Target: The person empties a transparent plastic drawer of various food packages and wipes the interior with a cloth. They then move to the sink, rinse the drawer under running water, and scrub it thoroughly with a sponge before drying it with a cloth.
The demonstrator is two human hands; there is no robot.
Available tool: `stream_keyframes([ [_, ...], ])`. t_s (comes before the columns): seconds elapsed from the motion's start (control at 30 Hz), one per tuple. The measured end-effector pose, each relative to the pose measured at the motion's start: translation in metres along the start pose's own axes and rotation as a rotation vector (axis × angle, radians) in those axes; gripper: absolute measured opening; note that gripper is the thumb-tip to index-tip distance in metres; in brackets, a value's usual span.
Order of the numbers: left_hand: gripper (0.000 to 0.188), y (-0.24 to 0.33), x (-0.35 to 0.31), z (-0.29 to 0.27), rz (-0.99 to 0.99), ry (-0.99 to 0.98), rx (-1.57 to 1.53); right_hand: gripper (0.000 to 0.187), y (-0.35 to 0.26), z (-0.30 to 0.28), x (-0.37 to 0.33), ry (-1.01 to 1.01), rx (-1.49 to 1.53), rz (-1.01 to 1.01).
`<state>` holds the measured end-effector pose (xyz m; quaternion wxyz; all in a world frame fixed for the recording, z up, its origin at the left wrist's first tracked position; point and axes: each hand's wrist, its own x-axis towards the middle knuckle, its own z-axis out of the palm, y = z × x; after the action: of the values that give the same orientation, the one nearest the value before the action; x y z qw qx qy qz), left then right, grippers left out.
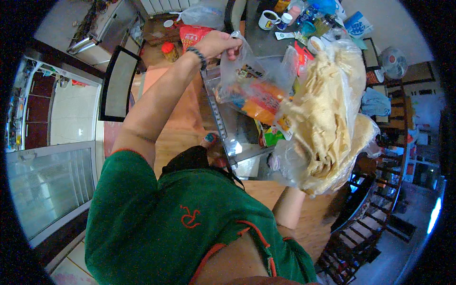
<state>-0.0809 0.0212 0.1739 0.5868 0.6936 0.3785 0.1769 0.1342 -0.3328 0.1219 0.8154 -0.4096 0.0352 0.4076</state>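
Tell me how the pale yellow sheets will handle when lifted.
The pale yellow sheets look light for their bulk, being thin, loosely folded layers. Their ragged edges suggest they might tear or flake. The shiny, wrinkled clear plastic around them could slip in a grip.

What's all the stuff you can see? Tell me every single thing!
Folded sheets: one bundle, pale yellow, right, in plastic
Clear bag: one, see-through, at left hand
Packets: several, orange, red, green, near clear bag
Table: one, dark, ahead
Mug: one, white, on table
Bottles: uncounted, mixed colours, beside mug
Red bag: one, red, top
Jar: one, red-lidded, below red bag
Chair: one, grey and black, left
Fan: one, greyish, upper right
Other clutter: too jumbled to count
Shirt: one, green, lower middle
Left hand: one, bare, gripping clear bag
Right forearm: one, bare, below sheets; hand hidden
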Motion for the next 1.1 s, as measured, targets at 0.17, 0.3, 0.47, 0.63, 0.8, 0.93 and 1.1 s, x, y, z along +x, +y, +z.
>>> stream_keyframes([
  [0.17, 0.044, 0.021, -0.057, 0.018, 0.12, -0.254, -0.574, 0.052, 0.012, -0.01, -0.013, 0.027, 0.004, 0.027],
  [0.3, 0.057, 0.002, -0.083, 0.021, 0.108, -0.394, -0.664, 0.052, 0.015, -0.023, -0.027, 0.058, 0.001, 0.033],
  [0.47, 0.061, -0.019, -0.098, 0.033, 0.214, -0.215, -0.362, 0.051, 0.016, -0.032, -0.037, 0.077, -0.007, 0.041],
  [0.63, 0.067, 0.003, -0.113, 0.037, 0.165, -0.302, -0.533, 0.051, 0.018, -0.04, -0.044, 0.07, 0.005, 0.054],
  [0.8, 0.068, -0.012, -0.096, 0.038, 0.15, -0.35, -0.642, 0.051, 0.023, -0.031, -0.034, 0.004, 0.012, 0.079],
  [0.93, 0.063, -0.005, -0.105, 0.044, 0.085, -0.324, -0.801, 0.051, 0.039, 0.007, -0.006, -0.092, 0.046, 0.087],
  [1.1, 0.059, 0.003, -0.127, 0.035, 0.046, -0.151, -0.995, 0.051, 0.096, 0.096, 0.048, -0.257, 0.143, 0.16],
])
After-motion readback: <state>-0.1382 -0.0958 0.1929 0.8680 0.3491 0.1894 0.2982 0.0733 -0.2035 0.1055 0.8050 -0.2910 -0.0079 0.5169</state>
